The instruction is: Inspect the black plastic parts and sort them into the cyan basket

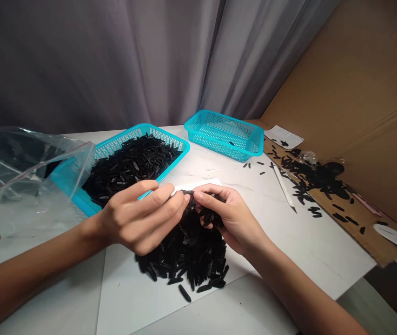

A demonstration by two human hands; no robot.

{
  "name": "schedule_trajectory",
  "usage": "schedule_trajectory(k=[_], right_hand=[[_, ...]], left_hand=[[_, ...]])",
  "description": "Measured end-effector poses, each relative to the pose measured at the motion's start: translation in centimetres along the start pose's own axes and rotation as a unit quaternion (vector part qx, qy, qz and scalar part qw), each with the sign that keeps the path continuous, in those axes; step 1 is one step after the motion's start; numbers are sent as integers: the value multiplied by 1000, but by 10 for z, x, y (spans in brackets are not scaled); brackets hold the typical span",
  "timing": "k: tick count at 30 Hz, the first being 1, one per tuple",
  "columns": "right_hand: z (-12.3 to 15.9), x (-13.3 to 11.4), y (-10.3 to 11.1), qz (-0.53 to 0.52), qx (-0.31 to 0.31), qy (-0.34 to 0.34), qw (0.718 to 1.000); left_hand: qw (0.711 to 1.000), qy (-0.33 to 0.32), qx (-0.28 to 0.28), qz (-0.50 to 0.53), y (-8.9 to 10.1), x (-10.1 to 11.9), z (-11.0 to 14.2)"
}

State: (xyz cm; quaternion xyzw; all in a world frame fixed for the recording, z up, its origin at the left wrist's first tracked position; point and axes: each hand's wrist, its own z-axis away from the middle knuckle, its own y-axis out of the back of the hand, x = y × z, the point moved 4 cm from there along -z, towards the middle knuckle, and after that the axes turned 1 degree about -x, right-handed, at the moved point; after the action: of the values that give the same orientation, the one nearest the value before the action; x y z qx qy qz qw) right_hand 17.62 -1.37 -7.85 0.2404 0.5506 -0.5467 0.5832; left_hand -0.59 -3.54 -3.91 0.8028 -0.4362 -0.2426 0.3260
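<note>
A heap of small, narrow black pieces [184,251] lies on a white sheet [125,288] in front of me. Just above it, my right hand [229,211] is curled around a bunch of the same black pieces [210,216], some showing between the fingers. My left hand [142,214] is closed in a pinch, its fingertips meeting the end of one black piece [187,191]. The right thumb presses near that piece's other end. The left palm is hidden from view.
A blue basket [174,165] full of black pieces stands behind my left hand, with a clear plastic bag [41,186] against it. Further back is a second blue basket [226,149] with a black bit inside. A pencil-like white tool [284,188] and scattered pieces [310,177] lie right, beside cardboard [369,116].
</note>
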Motion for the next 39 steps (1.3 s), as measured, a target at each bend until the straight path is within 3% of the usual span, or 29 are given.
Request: schedule_trajectory(k=[2, 4, 6, 9, 11, 13, 15, 17, 29, 31, 32, 34, 36, 37, 39], right_hand=[[0, 0, 2, 41, 16, 14, 999], [-1, 0, 2, 59, 21, 17, 998], [-2, 1, 2, 52, 20, 16, 998], [-3, 1, 2, 30, 18, 15, 999], [-2, 1, 2, 26, 22, 17, 999], [-2, 0, 2, 37, 26, 21, 999], [-2, 0, 3, 53, 28, 24, 998], [-1, 1, 3, 61, 31, 24, 997], [1, 1, -3, -12, -18, -3, 1000], [1, 3, -3, -20, -24, -1, 1000], [0, 4, -3, -25, -26, -2, 999], [-1, 6, -3, -41, -23, -10, 999], [-2, 7, -1, -66, -11, -18, 998], [-3, 8, 0, -82, -3, -20, 996], [-4, 8, 2, -119, 11, -25, 993]], left_hand=[[997, -50, 12, -51, 0, 5, -5], [995, -57, 17, -74, -2, 5, -8], [999, 0, 6, -45, -4, 0, -10], [987, 145, -16, 69, -5, -12, -15], [947, 258, -48, 183, -8, -18, -17], [881, 356, -77, 301, -13, -21, -18], [817, 418, -83, 390, -18, -22, -17], [771, 456, -73, 439, -22, -23, -15], [641, 512, -82, 566, -32, -22, -5], [652, 503, -93, 560, -31, -23, -6], [674, 495, -99, 539, -28, -26, -7], [763, 470, -95, 434, -14, -38, -9], [872, 433, -57, 222, 8, -54, -10], [909, 405, -36, 90, 20, -60, -11], [928, 361, -39, -80, 32, -64, -12]])
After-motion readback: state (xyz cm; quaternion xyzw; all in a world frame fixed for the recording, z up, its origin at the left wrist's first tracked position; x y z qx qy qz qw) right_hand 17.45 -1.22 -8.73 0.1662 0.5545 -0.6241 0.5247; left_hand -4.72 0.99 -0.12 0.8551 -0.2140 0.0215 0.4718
